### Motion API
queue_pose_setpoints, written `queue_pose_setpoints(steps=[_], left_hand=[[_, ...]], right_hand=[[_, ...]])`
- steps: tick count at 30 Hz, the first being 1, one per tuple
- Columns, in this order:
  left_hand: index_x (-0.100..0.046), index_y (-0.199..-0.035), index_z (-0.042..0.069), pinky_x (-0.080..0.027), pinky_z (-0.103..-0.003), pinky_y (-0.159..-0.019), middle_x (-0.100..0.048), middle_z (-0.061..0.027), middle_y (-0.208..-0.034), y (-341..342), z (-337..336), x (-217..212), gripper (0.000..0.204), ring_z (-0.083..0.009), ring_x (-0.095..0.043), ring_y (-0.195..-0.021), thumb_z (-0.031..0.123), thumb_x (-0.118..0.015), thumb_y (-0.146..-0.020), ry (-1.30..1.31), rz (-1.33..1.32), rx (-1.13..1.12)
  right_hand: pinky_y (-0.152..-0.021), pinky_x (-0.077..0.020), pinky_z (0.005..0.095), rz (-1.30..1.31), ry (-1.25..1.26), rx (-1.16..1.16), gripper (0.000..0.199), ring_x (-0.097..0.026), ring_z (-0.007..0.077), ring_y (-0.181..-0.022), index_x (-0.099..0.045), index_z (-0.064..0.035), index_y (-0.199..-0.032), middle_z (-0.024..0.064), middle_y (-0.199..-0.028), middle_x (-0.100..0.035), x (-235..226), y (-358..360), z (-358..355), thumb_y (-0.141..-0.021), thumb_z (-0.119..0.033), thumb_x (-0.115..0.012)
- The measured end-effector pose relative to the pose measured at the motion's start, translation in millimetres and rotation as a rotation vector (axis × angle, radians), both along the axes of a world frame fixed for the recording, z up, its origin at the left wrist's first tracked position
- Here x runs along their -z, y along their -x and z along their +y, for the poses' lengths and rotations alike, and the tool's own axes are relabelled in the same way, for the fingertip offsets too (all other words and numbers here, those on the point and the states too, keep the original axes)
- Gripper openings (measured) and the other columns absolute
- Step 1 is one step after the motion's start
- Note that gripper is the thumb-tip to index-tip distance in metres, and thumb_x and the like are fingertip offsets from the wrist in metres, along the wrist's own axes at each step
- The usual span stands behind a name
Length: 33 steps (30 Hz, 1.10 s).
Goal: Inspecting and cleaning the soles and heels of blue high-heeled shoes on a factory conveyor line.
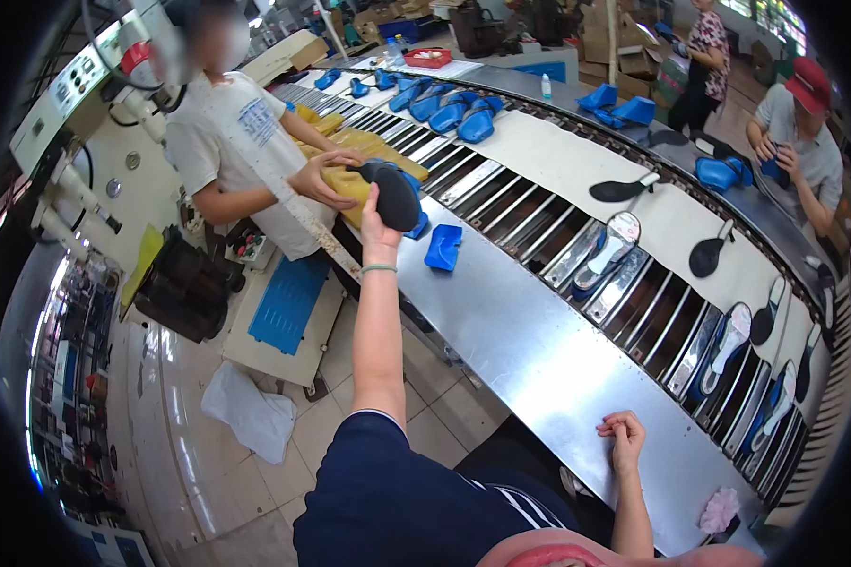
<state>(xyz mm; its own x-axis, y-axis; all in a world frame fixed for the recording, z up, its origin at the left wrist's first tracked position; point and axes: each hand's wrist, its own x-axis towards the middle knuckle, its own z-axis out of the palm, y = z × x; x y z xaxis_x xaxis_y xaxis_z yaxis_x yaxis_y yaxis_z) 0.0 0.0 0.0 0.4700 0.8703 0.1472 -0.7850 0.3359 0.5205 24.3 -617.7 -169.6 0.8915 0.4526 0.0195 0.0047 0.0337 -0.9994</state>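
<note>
So the left grip (379,234) is wrapped around a black-soled shoe (399,200), upper middle of the frame, with a coworker's hands (323,181) right by it. A blue piece (442,248) sits on the metal bench (501,326) just below right. Right grip (624,438) is lower right, fingers loosely curled; can't tell if it's holding anything.

The tabletop (501,331) looks smooth, glossy metal, the shoe sole (399,198) matt, the long strip (548,156) matt and cloth-like.
</note>
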Motion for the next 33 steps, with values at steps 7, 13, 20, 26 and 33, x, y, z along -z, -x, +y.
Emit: queue_pose_setpoints(steps=[7,13,20,26,33], left_hand=[[-0.064,-0.118,0.012,-0.051,-0.056,-0.092,-0.068,-0.0099,-0.113,39,37,10,0.043,-0.0309,-0.065,-0.101,0.043,-0.065,-0.088,0.042,0.188,0.234],[-0.049,-0.136,0.003,-0.042,-0.057,-0.103,-0.054,-0.0184,-0.135,8,86,16,0.064,-0.044,-0.051,-0.121,0.042,-0.065,-0.087,0.044,0.106,0.19],[-0.015,-0.148,0.001,-0.026,-0.061,-0.11,-0.032,-0.0299,-0.146,-37,5,-16,0.098,-0.0421,-0.034,-0.134,0.072,-0.044,-0.087,0.146,-0.213,0.219],[-0.048,-0.126,0.005,-0.054,-0.043,-0.084,-0.06,-0.0142,-0.112,-90,-217,77,0.038,-0.0272,-0.063,-0.092,0.026,-0.059,-0.095,-0.306,0.497,0.46],[-0.069,-0.09,0.006,-0.041,-0.033,-0.06,-0.06,-0.0047,-0.069,-68,-410,164,0.006,-0.0183,-0.052,-0.059,0.01,-0.066,-0.086,-1.568,0.672,0.061]], right_hand=[[-0.056,-0.0509,0.0239,-0.007,0.073,0.002,0.012,-0.065,0.0128,-0.064,-0.062,0.0031,-0.081,0.0067,-0.075,-0.06,-9,10,14,-0.091,-0.003,-0.061],[-0.059,-0.0546,0.0226,0.025,0.106,0.025,0.008,-0.068,0.0134,-0.07,-0.06,0.003,-0.083,0.0056,-0.082,-0.059,-16,14,11,-0.089,0.0,-0.059],[-0.053,-0.0488,0.0209,-0.066,0.16,0.072,0.008,-0.067,0.0114,-0.067,-0.061,0.0011,-0.081,0.006,-0.081,-0.059,-16,19,15,-0.088,0.001,-0.059],[-0.052,-0.0473,0.0207,-0.074,0.17,0.122,0.009,-0.066,0.0115,-0.064,-0.059,0.0007,-0.081,0.0064,-0.08,-0.058,-16,19,16,-0.09,0.0,-0.058],[-0.05,-0.0476,0.0222,-0.04,0.177,0.157,0.014,-0.064,0.0115,-0.061,-0.056,0.001,-0.083,0.0069,-0.078,-0.055,-8,20,13,-0.096,-0.004,-0.053]])
